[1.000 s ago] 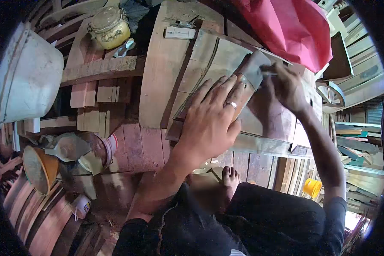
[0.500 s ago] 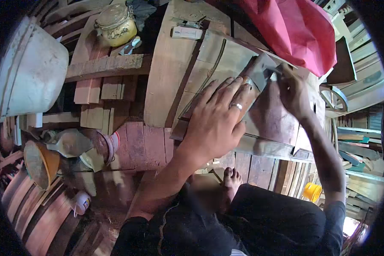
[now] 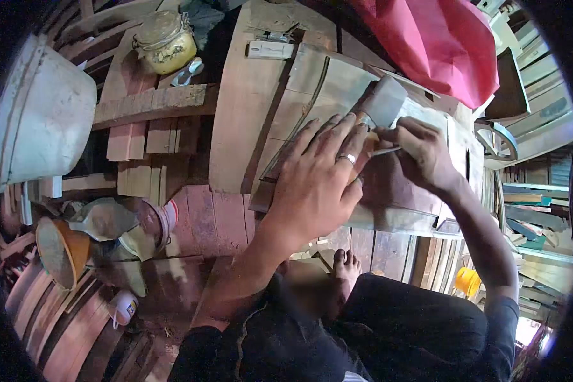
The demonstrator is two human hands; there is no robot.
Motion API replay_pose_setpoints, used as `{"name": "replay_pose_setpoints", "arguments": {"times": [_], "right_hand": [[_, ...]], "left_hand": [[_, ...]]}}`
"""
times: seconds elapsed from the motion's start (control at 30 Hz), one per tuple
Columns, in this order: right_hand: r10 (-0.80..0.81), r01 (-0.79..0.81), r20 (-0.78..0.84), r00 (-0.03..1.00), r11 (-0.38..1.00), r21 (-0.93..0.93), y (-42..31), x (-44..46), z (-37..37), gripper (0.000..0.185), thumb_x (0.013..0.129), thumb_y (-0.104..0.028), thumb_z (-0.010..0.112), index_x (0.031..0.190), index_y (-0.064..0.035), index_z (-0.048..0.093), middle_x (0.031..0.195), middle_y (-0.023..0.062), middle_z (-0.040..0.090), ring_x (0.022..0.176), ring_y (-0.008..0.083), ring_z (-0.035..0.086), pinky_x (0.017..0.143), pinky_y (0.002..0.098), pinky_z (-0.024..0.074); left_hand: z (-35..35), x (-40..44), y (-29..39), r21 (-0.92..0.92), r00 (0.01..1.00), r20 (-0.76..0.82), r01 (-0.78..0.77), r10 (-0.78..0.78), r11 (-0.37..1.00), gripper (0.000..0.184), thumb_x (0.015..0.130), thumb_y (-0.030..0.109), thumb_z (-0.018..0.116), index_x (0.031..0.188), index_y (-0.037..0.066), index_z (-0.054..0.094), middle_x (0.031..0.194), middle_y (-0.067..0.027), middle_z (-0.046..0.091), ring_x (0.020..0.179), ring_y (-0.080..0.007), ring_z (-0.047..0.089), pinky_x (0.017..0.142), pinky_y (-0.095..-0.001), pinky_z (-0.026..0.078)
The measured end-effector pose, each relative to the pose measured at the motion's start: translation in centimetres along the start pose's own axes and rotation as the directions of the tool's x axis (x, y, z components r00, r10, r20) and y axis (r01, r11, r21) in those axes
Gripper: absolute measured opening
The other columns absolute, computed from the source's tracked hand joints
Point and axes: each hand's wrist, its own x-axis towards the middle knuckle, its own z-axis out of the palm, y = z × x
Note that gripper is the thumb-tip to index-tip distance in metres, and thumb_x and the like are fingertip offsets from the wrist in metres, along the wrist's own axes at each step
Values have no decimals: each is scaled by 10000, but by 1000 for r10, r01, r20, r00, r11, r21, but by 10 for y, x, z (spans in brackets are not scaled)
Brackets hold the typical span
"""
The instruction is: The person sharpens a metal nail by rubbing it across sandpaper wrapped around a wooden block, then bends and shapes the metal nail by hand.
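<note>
My left hand [image 3: 318,175], with a ring on one finger, presses from above around the brown handle of a broad-bladed tool [image 3: 387,105]. Its flat grey blade points away over the wooden work surface [image 3: 340,83]. Close by, the closed fingers of my right hand [image 3: 426,153] pinch a thin pale metal strip [image 3: 386,151], whose tip reaches toward the tool's handle. The rest of the strip is hidden in my fingers, so its kind does not show. My left palm covers part of the handle.
Red cloth [image 3: 439,51] hangs at the far right. Beyond the boards stand a clip-lid jar [image 3: 165,48] and a small whitish block [image 3: 270,49]. A large white tub [image 3: 48,114] and an orange bowl [image 3: 60,251] are on the left. A bare foot [image 3: 346,274] rests below.
My right hand has come down and toward me from beside the blade, and the thin strip now shows near the handle. My left hand stays on the tool.
</note>
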Motion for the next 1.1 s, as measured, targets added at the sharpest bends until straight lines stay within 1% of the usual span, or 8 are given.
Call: {"name": "replay_pose_setpoints", "arguments": {"times": [0.1,0.13,0.4,0.6,0.67,0.87,0.93,1.1], "right_hand": [[135,-101,-241,961,983,150,39,0,9,266,920,-55,692,1185,-64,677,1018,204,714,849,433,706,769,465,585],[475,-436,-155,866,870,232,33,1,1,261,926,-64,705,1184,-59,669,999,205,709,825,432,699,749,477,567],[22,-22,13,1000,1000,-16,0,-2,-1,237,915,-106,700,1145,-51,691,969,196,700,910,424,712,803,460,579],[337,-319,-175,925,939,126,25,7,3,223,972,-58,630,1188,-64,684,1047,193,747,965,418,736,786,459,583],[138,-133,-80,987,989,63,6,4,3,233,951,-32,621,1172,-69,686,977,198,717,937,419,728,778,470,573],[306,-304,-191,933,952,42,46,12,-5,159,997,42,559,1108,18,670,937,216,730,820,331,730,702,386,517],[251,-243,-178,951,968,65,38,12,-6,207,943,-9,611,1129,-60,686,946,219,713,896,443,709,751,473,556],[88,-88,2,996,987,134,-5,9,-7,267,885,56,642,1132,-28,699,988,202,707,945,420,711,819,441,562]], "left_hand": [[1,0,-1,-6,1000,14,-6,6,1000,801,876,243,717,1597,26,444,1569,-199,501,1429,-407,488,1239,-519,342],[0,0,-1,-17,1000,5,0,0,1000,797,875,243,717,1594,25,448,1570,-200,500,1428,-407,488,1239,-519,341],[0,0,0,-11,1000,16,9,-8,1000,797,872,231,714,1595,27,448,1581,-197,493,1433,-415,477,1242,-515,338],[0,-1,-1,-32,1000,0,15,-15,999,787,873,226,713,1590,27,455,1594,-190,486,1437,-418,473,1247,-514,332],[1,0,0,-41,1000,-1,10,-10,999,792,875,227,716,1596,33,450,1594,-189,486,1437,-417,473,1248,-515,329],[0,0,0,-22,1000,8,10,-10,1000,805,879,236,725,1606,46,440,1592,-182,487,1442,-418,469,1249,-515,327],[1,-2,0,-20,1000,10,28,-27,999,805,879,238,727,1607,49,440,1593,-185,485,1441,-423,469,1246,-517,330],[2,-1,0,-10,1000,17,20,-20,1000,815,872,241,730,1609,53,439,1591,-195,484,1441,-425,469,1242,-519,335]]}}
